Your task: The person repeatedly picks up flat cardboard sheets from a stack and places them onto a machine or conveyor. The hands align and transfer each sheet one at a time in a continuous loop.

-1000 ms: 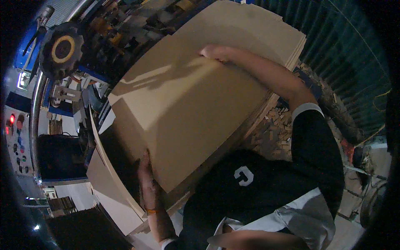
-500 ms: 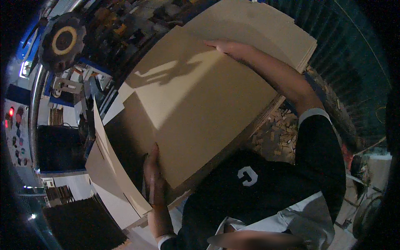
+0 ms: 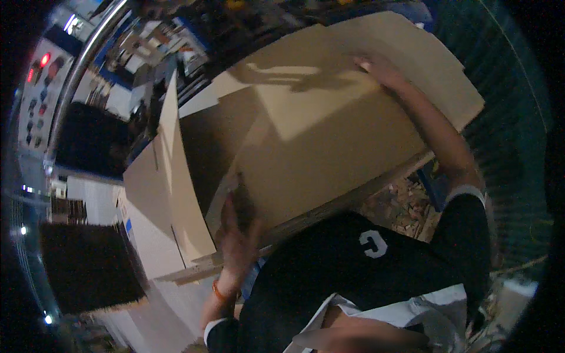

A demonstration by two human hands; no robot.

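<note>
A large tan cardboard sheet (image 3: 335, 165) lies flat in front of me, crossed by a bright patch of light and shadows. My right hand (image 3: 381, 72) rests on its far right part with the fingers stretched out. Near the left front corner is my left hand (image 3: 238, 229), smeared by motion, its fingers looking apart; whether it touches the sheet I cannot tell. An orange band (image 3: 222, 292) circles the left wrist. Just left of that hand, a bent cardboard flap (image 3: 181, 182) stands up. Beyond my right hand lies more cardboard (image 3: 418, 59).
At the left are a control panel (image 3: 38, 109) with red lights and a metal rail (image 3: 79, 70). A dark stack (image 3: 88, 267) stands at the lower left. Cardboard scraps (image 3: 400, 203) lie below the front edge, and dark green sheeting (image 3: 512, 135) hangs at the right.
The view has swung, so the cardboard appears further right. My left hand has turned and its fingers have spread at the corner. My right hand stays on the far right part.
</note>
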